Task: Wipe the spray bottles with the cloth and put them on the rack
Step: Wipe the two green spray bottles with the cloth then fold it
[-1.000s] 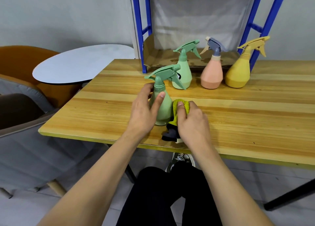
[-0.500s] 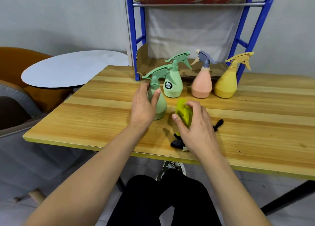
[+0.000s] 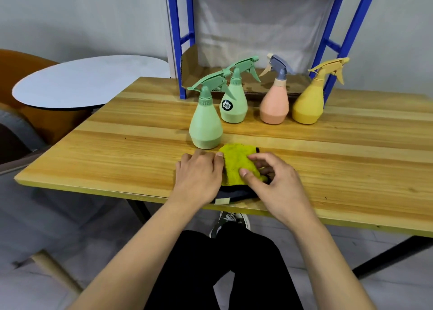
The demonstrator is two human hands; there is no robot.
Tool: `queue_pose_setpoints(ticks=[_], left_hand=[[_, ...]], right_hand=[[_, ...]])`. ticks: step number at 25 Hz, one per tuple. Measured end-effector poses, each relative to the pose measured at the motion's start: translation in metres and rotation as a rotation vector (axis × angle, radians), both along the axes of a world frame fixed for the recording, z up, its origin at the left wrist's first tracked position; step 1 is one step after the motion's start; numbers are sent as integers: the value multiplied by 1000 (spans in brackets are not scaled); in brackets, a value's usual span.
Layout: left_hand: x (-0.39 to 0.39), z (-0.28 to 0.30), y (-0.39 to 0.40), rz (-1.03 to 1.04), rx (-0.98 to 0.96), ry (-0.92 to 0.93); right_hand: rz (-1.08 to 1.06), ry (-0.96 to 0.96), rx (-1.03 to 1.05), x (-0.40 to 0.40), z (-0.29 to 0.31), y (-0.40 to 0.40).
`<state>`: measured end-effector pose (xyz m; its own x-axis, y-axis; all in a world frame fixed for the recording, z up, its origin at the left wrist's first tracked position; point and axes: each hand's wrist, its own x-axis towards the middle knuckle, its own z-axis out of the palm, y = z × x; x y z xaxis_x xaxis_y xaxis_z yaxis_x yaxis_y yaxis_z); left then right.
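Note:
A yellow-green cloth [image 3: 236, 163] with a dark underside lies near the wooden table's front edge. My left hand [image 3: 199, 176] rests on its left edge, fingers touching it. My right hand [image 3: 271, 181] pinches its right side between thumb and fingers. Just behind the cloth stands a green spray bottle [image 3: 206, 122], free of both hands. Further back stand a second green bottle [image 3: 235, 99] with a black label, a pink bottle [image 3: 274, 101] with a grey trigger, and a yellow bottle [image 3: 309, 103]. The blue rack [image 3: 180, 40] rises behind them with a cardboard-lined shelf [image 3: 199, 75].
The wooden table [image 3: 117, 141] runs left and right of the bottles. A round white side table [image 3: 86, 80] and an orange chair [image 3: 16, 64] stand at the left. My black-trousered legs and a shoe show below the table's front edge.
My left hand has let go of the near green bottle and come down onto the cloth. My right hand has lowered the cloth onto the table.

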<state>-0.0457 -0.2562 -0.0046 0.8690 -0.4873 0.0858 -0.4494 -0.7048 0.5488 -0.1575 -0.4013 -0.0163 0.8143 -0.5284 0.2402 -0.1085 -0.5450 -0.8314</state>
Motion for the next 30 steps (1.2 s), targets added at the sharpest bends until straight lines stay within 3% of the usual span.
queue_pose_setpoints(ticks=[2, 6, 10, 13, 15, 17, 19, 23, 30], left_hand=[[1, 9, -1, -33, -38, 133], [7, 18, 7, 0, -658, 612], [15, 24, 30, 51, -725, 609], [22, 28, 60, 53, -803, 593], [27, 35, 83, -8, -852, 562], [33, 42, 108, -83, -880, 474], [42, 51, 135, -89, -850, 305], [80, 69, 188, 9, -613, -19], [129, 92, 224, 248, -379, -535]], right_hand=[[33, 5, 22, -4, 0, -2], [118, -13, 61, -7, 1, -1], [151, -2, 31, 6, 2, 27], [39, -60, 152, 29, 14, 44], [120, -49, 265, 51, 25, 59], [325, -55, 388, 74, 35, 80], [399, -137, 383, 101, 48, 101], [360, -247, 113, 155, 73, 129], [364, -418, -219, 191, 113, 168]])
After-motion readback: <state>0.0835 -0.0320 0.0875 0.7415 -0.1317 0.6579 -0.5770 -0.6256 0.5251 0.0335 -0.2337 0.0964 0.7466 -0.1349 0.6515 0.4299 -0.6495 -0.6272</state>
